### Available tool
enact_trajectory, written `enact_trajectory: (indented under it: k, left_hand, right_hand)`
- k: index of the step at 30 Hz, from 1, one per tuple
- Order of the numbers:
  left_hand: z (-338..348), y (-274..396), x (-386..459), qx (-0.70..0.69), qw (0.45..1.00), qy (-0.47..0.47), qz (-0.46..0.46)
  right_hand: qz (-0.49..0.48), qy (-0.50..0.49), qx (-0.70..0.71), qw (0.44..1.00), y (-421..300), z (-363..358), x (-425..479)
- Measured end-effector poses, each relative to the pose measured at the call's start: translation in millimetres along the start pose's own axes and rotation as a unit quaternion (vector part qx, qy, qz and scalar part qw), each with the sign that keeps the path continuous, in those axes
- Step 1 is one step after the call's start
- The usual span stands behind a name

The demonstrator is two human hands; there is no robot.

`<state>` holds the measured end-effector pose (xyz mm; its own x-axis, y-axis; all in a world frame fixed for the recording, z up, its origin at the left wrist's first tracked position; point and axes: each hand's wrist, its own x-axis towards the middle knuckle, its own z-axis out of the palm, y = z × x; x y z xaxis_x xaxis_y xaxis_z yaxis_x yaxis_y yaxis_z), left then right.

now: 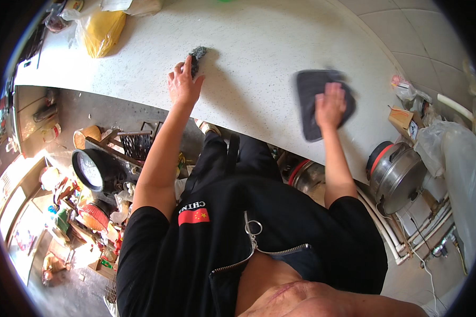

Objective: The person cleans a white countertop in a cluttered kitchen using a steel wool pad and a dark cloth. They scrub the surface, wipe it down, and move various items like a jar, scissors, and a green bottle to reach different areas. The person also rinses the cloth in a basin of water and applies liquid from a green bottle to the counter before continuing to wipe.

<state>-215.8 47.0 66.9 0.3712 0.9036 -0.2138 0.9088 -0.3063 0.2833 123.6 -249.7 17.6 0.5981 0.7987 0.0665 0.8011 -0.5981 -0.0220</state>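
On a white speckled tabletop (246, 59), my left hand (184, 85) has its fingers on a dark grey crumpled scrubber (198, 52), which looks like steel wool. Part of the scrubber is hidden under the fingers, and the thumb sits apart at its near side. Further right, my right hand (331, 105) lies flat on a dark grey cloth (309, 103), fingers close together. The cloth is spread out against the tabletop, and both it and the hand are blurred.
A yellow plastic bag (105, 31) rests at the table's far left. A lidded metal pot (398, 178), a cardboard box (402, 121) and clear plastic sheeting (462, 174) crowd the right side. Below left, a black bucket (89, 170) stands among wicker baskets and clutter.
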Motion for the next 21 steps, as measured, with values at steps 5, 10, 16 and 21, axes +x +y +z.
enact_trajectory:
  k: [5, 10, 16, 21]
  left_hand:
    - [26.4, -58.0, 11.3, -0.031, 0.997, 0.042, 0.056]
    - [-45.7, -87.7, -35.4, -0.516, 0.846, -0.009, -0.133]
    - [-80.9, -197.7, -129.1, -0.547, 0.799, 0.056, -0.244]
    - [-72.1, -261.6, -181.0, -0.545, 0.784, 0.052, -0.295]
  right_hand:
    - [0.328, 0.063, -0.044, 0.942, -17.7, 54.8, 93.3]
    - [0.074, 0.051, 0.007, 0.996, -202.8, 24.5, 182.7]
    - [-0.326, -0.091, 0.088, 0.937, -436.8, -17.8, 40.9]
    - [-0.334, -0.216, 0.227, 0.889, -378.3, 36.3, -53.4]
